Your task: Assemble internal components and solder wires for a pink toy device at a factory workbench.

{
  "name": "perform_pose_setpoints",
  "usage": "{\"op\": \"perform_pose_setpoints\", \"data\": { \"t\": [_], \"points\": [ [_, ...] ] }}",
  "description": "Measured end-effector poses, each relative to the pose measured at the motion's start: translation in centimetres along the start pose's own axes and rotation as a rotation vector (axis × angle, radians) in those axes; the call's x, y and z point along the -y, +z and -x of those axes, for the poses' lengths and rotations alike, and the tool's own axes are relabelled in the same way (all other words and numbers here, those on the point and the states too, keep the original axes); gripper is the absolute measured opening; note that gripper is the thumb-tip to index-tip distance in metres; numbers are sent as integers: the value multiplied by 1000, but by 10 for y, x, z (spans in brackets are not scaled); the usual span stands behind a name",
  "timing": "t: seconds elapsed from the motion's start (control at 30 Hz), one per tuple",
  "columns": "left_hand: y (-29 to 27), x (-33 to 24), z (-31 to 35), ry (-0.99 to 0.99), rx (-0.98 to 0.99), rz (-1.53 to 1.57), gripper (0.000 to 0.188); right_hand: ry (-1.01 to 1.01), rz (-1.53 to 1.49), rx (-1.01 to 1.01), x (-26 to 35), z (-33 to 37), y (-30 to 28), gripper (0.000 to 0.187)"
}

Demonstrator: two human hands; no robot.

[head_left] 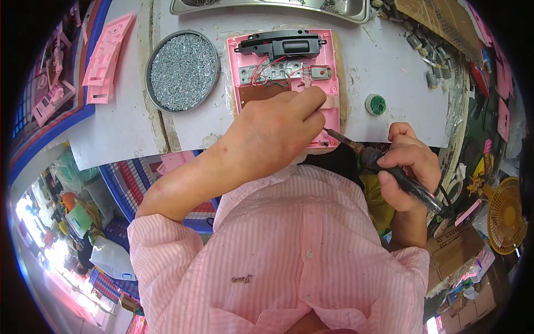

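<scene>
A pink plastic housing (pixel 335 53) lies on a padded work area on the white table. Inside it are a black plastic assembly (pixel 295 48), a metal plate (pixel 276 72) with thin red wires (pixel 257 71), a small silver motor (pixel 320 72) and a brown board (pixel 253 94). My left hand (pixel 272 128) rests over the lower part of the housing, fingers closed; what they grip is hidden beneath them. In my right hand (pixel 414 161) is a soldering iron (pixel 372 158), held by its dark handle. Its tip points left, close to my left fingers at the housing's lower right.
A round metal dish (pixel 183 72) full of small screws stands left of the housing. Right of it sits a small green-topped round roll (pixel 375 104). A metal tray (pixel 267 9), pink panels (pixel 105 61), scattered motors (pixel 431 55) and a yellow fan (pixel 507 216) surround the work area.
</scene>
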State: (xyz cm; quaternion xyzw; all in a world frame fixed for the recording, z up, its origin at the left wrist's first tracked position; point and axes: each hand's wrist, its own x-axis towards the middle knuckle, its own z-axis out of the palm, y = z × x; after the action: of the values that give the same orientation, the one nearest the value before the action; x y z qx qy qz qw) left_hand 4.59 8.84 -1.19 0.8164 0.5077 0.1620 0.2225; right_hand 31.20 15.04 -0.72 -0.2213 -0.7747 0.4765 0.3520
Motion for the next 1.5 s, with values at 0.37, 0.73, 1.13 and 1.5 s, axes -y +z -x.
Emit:
{"op": "perform_pose_setpoints", "data": {
  "t": [0.37, 0.73, 1.13, 1.5],
  "points": [
    [0, 1, 0, 39, 1, -29, 25, -31, 71, 41, 4, -7, 3, 22],
    [0, 10, -2, 120, -6, -34, 17, 273, -160, -899, 36, 141, -169, 18],
    [2, -8, -15, 134, -85, -81, 26, 241, 793, -1453, 50, 200, -216, 6],
    [-13, 8, 20, -79, -555, 161, 38, 449, -442, -900, 5, 107, -34, 33]
  ]
}}
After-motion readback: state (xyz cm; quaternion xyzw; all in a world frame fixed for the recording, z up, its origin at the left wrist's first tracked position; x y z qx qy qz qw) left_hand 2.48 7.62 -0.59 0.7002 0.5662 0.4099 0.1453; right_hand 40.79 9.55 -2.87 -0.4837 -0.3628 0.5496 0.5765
